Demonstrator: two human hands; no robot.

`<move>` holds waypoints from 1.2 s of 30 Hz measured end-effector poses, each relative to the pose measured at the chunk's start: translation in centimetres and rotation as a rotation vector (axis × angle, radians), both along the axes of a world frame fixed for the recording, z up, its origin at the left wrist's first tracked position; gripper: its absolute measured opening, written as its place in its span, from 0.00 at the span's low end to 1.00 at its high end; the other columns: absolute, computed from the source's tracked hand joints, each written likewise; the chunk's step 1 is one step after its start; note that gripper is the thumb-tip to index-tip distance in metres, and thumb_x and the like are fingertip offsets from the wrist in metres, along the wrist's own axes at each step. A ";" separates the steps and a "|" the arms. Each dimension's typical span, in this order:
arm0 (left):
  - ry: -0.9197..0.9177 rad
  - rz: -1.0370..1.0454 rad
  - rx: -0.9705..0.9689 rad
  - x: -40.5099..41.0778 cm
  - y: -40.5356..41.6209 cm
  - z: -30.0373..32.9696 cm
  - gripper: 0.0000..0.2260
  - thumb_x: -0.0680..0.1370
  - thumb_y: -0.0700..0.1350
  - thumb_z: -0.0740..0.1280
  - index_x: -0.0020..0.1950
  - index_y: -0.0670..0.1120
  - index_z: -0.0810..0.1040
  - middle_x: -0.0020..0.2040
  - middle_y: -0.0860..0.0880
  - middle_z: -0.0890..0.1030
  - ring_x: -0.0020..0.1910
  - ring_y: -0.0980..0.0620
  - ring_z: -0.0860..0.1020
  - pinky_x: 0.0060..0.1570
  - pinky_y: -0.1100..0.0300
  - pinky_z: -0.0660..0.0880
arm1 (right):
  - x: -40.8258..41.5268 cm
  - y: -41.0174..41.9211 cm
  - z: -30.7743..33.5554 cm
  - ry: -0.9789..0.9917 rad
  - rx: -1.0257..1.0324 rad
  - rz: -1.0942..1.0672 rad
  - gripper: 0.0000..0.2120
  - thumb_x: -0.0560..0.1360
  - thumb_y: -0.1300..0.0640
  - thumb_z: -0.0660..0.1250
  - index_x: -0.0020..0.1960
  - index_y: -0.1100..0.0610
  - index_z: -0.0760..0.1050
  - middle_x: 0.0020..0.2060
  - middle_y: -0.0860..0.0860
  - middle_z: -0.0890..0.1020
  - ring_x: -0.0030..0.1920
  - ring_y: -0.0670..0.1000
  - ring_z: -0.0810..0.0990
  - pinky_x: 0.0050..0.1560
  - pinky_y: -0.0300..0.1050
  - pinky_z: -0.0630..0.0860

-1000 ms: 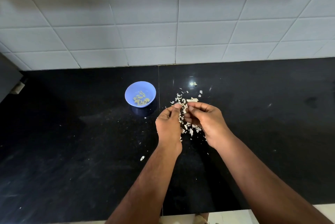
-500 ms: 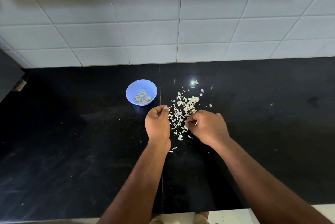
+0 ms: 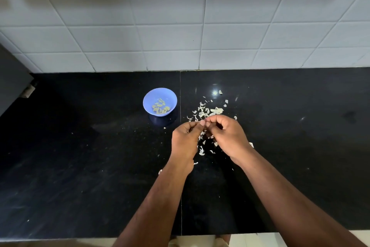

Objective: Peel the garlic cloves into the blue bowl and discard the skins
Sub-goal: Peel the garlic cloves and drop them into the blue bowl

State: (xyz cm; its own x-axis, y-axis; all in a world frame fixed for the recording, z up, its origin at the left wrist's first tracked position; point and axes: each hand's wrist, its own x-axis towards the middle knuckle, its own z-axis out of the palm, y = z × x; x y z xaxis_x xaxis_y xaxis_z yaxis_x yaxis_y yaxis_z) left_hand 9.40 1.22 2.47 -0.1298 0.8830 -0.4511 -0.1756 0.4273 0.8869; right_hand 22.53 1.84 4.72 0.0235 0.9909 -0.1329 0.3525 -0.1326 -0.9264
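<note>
A small blue bowl (image 3: 146,98) stands on the black counter and holds several peeled garlic cloves (image 3: 160,106). To its right lies a scattered pile of white garlic skins (image 3: 208,111). My left hand (image 3: 185,140) and my right hand (image 3: 230,138) meet just above the near part of that pile, right of and nearer than the bowl. Both have curled fingers, and their fingertips pinch one small piece of garlic, which they almost wholly hide. More skins lie under and between the hands.
The black counter (image 3: 80,146) runs to a white tiled wall (image 3: 180,26) at the back, and its front edge is at the bottom of the view. A dark object (image 3: 12,78) stands at the far left. One stray skin (image 3: 220,92) lies behind the pile.
Half a second ago my hands were apart, the left near the bowl and the right down on the skins. They have come back together above the pile, fingertips touching.
</note>
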 end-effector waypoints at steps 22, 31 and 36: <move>-0.198 0.174 0.105 1.7 0.4 1.6 0.06 0.83 0.45 0.71 0.52 0.44 0.85 0.32 0.52 0.76 0.27 0.59 0.65 0.27 0.64 0.65 | -0.5 0.7 2.3 0.209 -0.258 -0.131 0.18 0.84 0.41 0.63 0.51 0.55 0.81 0.27 0.47 0.74 0.27 0.47 0.73 0.28 0.40 0.68; -0.205 0.239 -0.013 1.9 0.3 2.1 0.05 0.83 0.44 0.72 0.51 0.44 0.86 0.31 0.55 0.77 0.27 0.59 0.69 0.29 0.64 0.66 | -1.1 0.6 1.7 -0.101 0.033 -0.038 0.11 0.83 0.50 0.68 0.43 0.51 0.78 0.32 0.43 0.76 0.29 0.41 0.71 0.32 0.36 0.68; -0.256 0.242 -0.103 1.4 0.5 2.5 0.09 0.82 0.48 0.73 0.45 0.45 0.82 0.29 0.53 0.75 0.24 0.57 0.64 0.24 0.63 0.63 | -1.0 0.2 1.1 -0.196 0.135 -0.001 0.07 0.81 0.57 0.70 0.45 0.47 0.80 0.39 0.43 0.84 0.30 0.42 0.76 0.31 0.35 0.70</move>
